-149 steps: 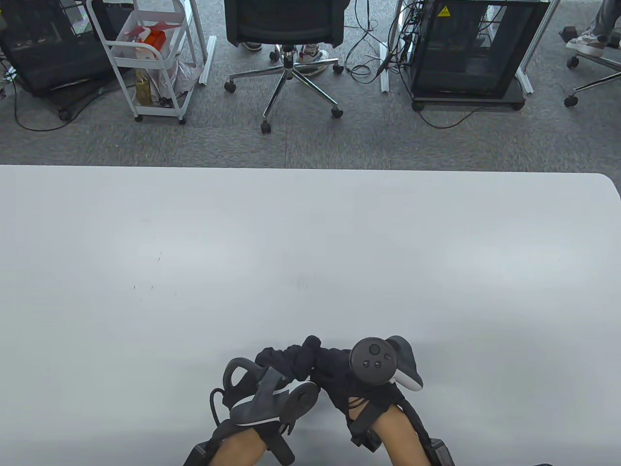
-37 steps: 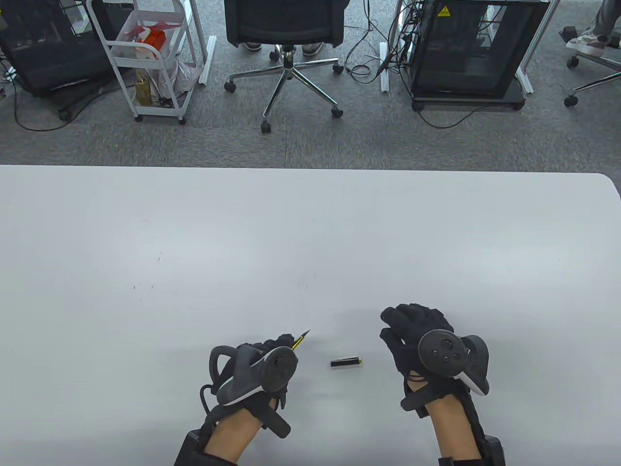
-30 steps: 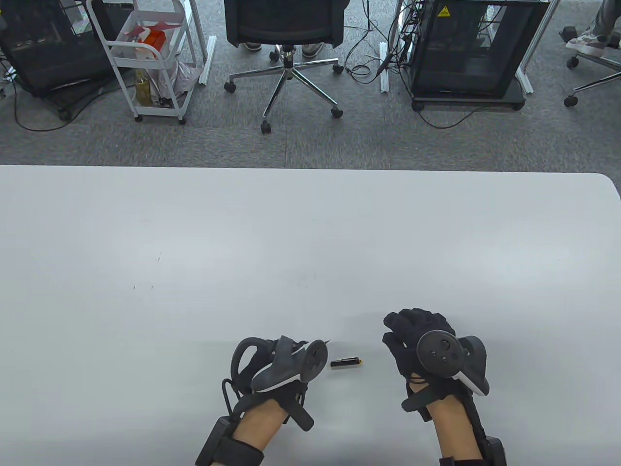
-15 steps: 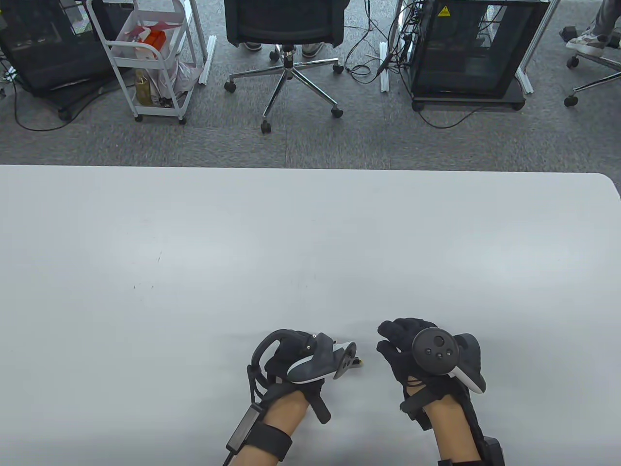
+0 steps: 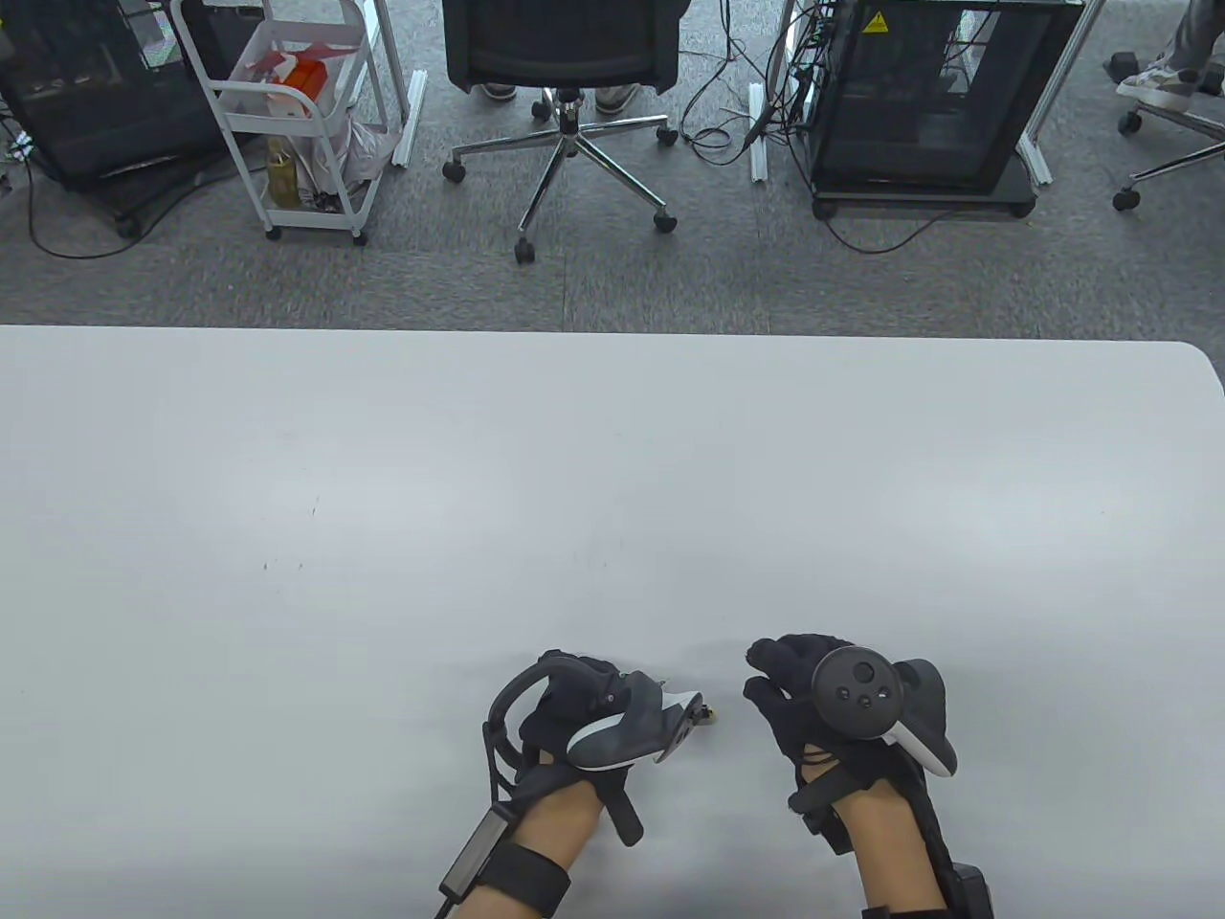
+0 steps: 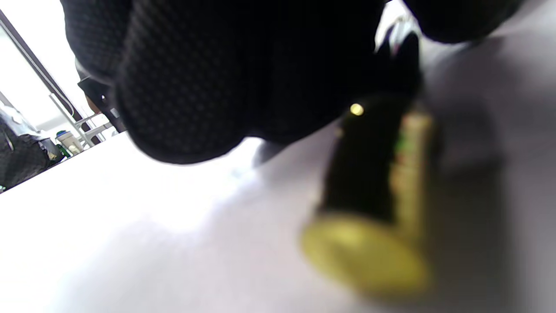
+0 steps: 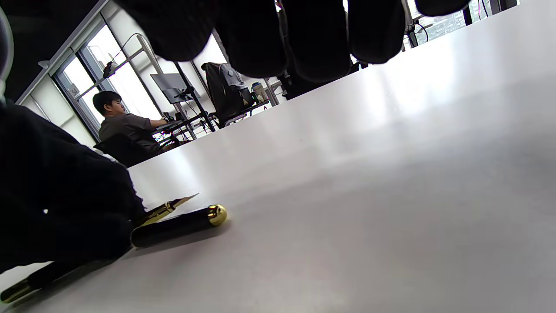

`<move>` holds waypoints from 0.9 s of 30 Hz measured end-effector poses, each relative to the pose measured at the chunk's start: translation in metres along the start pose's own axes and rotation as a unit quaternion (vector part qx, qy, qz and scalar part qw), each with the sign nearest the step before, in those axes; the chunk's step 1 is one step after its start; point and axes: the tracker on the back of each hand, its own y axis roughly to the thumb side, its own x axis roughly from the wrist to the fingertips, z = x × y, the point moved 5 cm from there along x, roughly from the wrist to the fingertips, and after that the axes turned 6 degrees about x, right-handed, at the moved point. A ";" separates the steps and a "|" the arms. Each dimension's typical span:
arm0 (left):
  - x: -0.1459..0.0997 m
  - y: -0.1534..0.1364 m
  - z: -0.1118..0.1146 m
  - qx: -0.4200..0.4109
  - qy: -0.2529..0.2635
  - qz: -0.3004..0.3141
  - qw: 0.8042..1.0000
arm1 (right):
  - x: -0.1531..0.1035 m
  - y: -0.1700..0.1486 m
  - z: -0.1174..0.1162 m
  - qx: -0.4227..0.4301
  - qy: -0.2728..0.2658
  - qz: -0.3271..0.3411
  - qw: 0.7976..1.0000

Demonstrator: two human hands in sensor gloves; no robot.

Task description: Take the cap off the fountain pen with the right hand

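Two hands | left hand (image 5: 584,704) grips fountain pen (image 7: 167,208) | right hand (image 5: 813,689) spread, empty | cap (image 7: 180,226) on table (image 5: 612,479)

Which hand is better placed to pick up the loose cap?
Probably the right hand: it hangs open and empty just beside the cap, while the left hand, though right at the cap, already holds the pen.

No legible text; only a yellow warning triangle (image 5: 874,23) on the black cabinet (image 5: 919,96)
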 end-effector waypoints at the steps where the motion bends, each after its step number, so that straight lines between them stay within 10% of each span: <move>1: -0.001 -0.002 0.000 -0.015 0.002 -0.002 1.000 | 0.000 0.000 0.001 0.002 -0.001 0.000 1.000; 11: -0.046 -0.068 -0.025 -0.122 0.073 -0.047 0.989 | -0.006 -0.003 0.017 0.021 -0.035 0.019 0.999; 27: -0.087 -0.139 0.013 -0.264 0.126 -0.092 0.952 | -0.012 -0.019 0.015 0.080 -0.015 0.026 0.996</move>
